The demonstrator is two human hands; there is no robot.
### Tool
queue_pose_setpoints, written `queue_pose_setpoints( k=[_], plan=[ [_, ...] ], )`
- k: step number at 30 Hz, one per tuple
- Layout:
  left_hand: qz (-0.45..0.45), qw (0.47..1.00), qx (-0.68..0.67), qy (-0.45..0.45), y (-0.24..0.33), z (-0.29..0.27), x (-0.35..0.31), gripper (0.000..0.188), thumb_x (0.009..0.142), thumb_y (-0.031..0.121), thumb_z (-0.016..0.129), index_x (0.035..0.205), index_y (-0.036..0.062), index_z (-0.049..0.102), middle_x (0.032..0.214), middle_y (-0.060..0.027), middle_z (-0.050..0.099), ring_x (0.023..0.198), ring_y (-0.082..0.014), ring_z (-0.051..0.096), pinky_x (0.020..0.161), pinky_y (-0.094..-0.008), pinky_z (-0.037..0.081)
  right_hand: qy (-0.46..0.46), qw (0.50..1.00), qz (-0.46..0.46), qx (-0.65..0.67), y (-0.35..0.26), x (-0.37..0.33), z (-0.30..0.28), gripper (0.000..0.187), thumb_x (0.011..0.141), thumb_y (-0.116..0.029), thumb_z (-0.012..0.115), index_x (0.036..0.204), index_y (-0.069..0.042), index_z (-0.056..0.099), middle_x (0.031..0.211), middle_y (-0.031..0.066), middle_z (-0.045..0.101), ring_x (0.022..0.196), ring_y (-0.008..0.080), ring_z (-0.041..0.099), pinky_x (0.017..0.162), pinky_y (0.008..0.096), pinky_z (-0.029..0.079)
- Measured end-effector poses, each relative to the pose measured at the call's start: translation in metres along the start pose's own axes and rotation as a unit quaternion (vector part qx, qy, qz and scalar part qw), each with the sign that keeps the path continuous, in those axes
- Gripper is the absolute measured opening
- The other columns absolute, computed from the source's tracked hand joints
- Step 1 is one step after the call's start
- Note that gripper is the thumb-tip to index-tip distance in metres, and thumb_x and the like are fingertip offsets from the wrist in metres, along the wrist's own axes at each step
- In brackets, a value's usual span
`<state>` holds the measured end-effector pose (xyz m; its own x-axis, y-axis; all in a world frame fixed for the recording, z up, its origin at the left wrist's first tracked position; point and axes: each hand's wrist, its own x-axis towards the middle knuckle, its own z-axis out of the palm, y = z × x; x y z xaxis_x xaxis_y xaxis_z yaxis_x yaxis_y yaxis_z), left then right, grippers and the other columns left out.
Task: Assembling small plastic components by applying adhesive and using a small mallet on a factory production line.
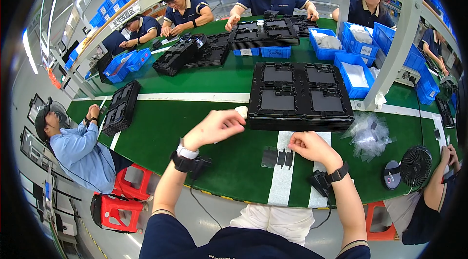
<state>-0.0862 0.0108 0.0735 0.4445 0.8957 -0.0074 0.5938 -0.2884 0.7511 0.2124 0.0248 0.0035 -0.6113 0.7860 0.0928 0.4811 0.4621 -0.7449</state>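
Note:
My left hand [212, 130], its fingers loosely bent and apart, is beside a small white rounded piece [242, 111] at the near left corner of a black tray stack [301, 94]. Whether the fingertips touch that piece I cannot tell. My right hand [314, 148] is closed, fingertips pressed together low over the table; what they hold, if anything, is hidden. Just left of those fingertips, dark film pieces [269, 157] with thin strips lie across a white band [280, 186] on the green table. The top tray has several dark grey rectangular panels in its recesses.
A heap of clear film scraps [369, 137] lies right of the tray stack, near a black fan [416, 166] and a round device [391, 174]. Blue bins [356, 75] stand beside a grey post [397, 39]. Several people sit around the green table with more black trays [180, 54].

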Motion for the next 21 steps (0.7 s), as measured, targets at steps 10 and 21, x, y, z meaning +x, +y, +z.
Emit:
queue_pose_setpoints(
  k=[10, 21],
  plan=[
    [-0.063, 0.926, -0.179, -0.325, -0.031, 0.055, 0.036, 0.021, 0.090, 0.023, 0.053, 0.091, 0.0033, 0.060, 0.070, -0.0018, 0.062, 0.056, -0.0059, 0.057, 0.050, -0.0188, 0.043, 0.009, 0.999, -0.021, 0.023, -0.002, 0.001, 0.005, 0.013, 0.079, -0.013, 0.062, 0.078, -0.001, 0.060, 0.055, 0.0062, 0.054, 0.049, 0.0137, 0.049, 0.048, 0.0271, 0.039],
    [-0.091, 0.940, -0.170, -0.281, -0.028, 0.067, 0.039, 0.023, 0.091, 0.027, 0.050, 0.092, 0.0049, 0.059, 0.066, -0.0048, 0.064, 0.050, -0.0082, 0.059, 0.043, -0.0182, 0.042, -0.003, 1.000, 0.021, 0.011, -0.009, -0.003, -0.001, 0.015, 0.078, -0.016, 0.063, 0.078, -0.001, 0.060, 0.055, 0.0085, 0.054, 0.047, 0.0185, 0.050, 0.047, 0.0307, 0.039]
  ],
)
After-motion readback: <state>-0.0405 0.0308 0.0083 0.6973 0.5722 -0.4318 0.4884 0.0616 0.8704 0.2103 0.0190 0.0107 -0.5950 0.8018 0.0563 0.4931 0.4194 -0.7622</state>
